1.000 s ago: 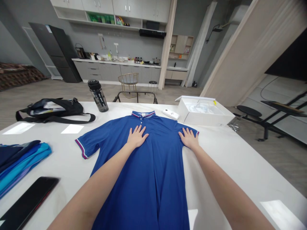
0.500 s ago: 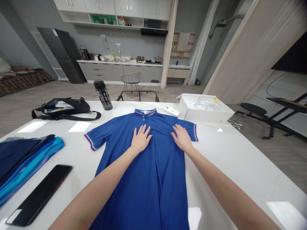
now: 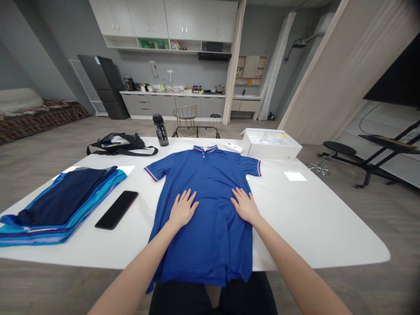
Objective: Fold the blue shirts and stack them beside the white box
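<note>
A blue polo shirt (image 3: pixel 210 175) lies spread front side up, its collar at the far end and its hem hanging over the table's near edge. Red and white stripes trim the collar and sleeve cuffs. My left hand (image 3: pixel 183 208) rests flat on the shirt's left half, fingers spread. On the right half, my right hand (image 3: pixel 244 204) lies flat too, fingers apart. Loose folds run through the lower front below my right hand.
Left of the shirt are a black phone (image 3: pixel 117 210) and a stack of folded clothes (image 3: pixel 70 197). A black bag (image 3: pixel 121 142), a dark bottle (image 3: pixel 160 131), a small white device (image 3: pixel 234 148) and a white box (image 3: pixel 271 146) stand along the far side of the white table (image 3: pixel 315 223).
Both hands have slid down the shirt toward me, from the chest to the middle. The view has pulled back and tilted, so the hem and near table edge now show.
</note>
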Motion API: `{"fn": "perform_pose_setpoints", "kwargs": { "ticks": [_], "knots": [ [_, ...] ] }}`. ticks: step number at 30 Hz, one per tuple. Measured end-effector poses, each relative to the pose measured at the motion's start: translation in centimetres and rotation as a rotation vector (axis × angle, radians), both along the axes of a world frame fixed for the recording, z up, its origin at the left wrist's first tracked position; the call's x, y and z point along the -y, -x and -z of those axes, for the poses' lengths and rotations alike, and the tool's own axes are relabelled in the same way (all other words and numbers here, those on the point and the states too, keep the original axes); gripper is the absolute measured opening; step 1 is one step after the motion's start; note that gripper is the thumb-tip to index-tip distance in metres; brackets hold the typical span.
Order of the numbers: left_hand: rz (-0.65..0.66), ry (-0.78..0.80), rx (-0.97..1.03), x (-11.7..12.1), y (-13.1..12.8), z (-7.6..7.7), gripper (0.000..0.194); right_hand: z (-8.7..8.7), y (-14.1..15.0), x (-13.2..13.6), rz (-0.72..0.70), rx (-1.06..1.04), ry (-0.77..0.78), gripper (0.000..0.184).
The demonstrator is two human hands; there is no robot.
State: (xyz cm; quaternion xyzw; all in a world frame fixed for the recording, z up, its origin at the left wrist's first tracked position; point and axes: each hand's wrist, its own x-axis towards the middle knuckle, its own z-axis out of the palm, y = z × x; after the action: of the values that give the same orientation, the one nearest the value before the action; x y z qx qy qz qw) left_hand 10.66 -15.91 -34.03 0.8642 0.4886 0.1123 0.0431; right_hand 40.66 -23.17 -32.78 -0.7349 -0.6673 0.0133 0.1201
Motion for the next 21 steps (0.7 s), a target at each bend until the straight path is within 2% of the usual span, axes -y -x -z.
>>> {"fn": "perform_pose_setpoints", "kwargs": {
  "ticks": [3, 5, 8, 10, 12, 14, 17, 21],
  "knots": [
    [0.016, 0.028, -0.001, 3.1, 2.9, -1.0, 0.057, -1.4, -0.8, 2.5, 0.050, -0.039, -0.051, 0.053],
    [0.037, 0.026, 0.028, 6.1, 4.7, -1.7, 0.056, -2.1, 0.5, 5.5, -0.008, -0.100, -0.169, 0.048],
    [0.094, 0.014, 0.070, 11.3, 6.4, -2.4, 0.053, -2.3, 4.5, 11.2, -0.193, -0.205, -0.286, 0.036],
    [0.159, 0.009, 0.087, 14.5, 6.4, -2.5, 0.050, -1.8, 7.5, 14.7, -0.305, -0.229, -0.257, 0.029],
    [0.226, 0.007, 0.103, 17.0, 5.2, -2.4, 0.048, -1.0, 10.1, 17.2, -0.379, -0.219, -0.207, 0.028],
    [0.263, 0.010, 0.110, 18.5, 3.5, -2.0, 0.047, -0.2, 11.7, 18.3, -0.380, -0.198, -0.182, 0.031],
    [0.263, 0.006, 0.103, 19.2, 1.8, -1.4, 0.045, 0.7, 12.2, 18.7, -0.308, -0.177, -0.199, 0.038],
    [0.288, -0.004, 0.094, 19.3, 2.3, -0.8, 0.050, 1.0, 10.8, 19.2, -0.296, -0.179, -0.206, 0.041]
  ]
}}
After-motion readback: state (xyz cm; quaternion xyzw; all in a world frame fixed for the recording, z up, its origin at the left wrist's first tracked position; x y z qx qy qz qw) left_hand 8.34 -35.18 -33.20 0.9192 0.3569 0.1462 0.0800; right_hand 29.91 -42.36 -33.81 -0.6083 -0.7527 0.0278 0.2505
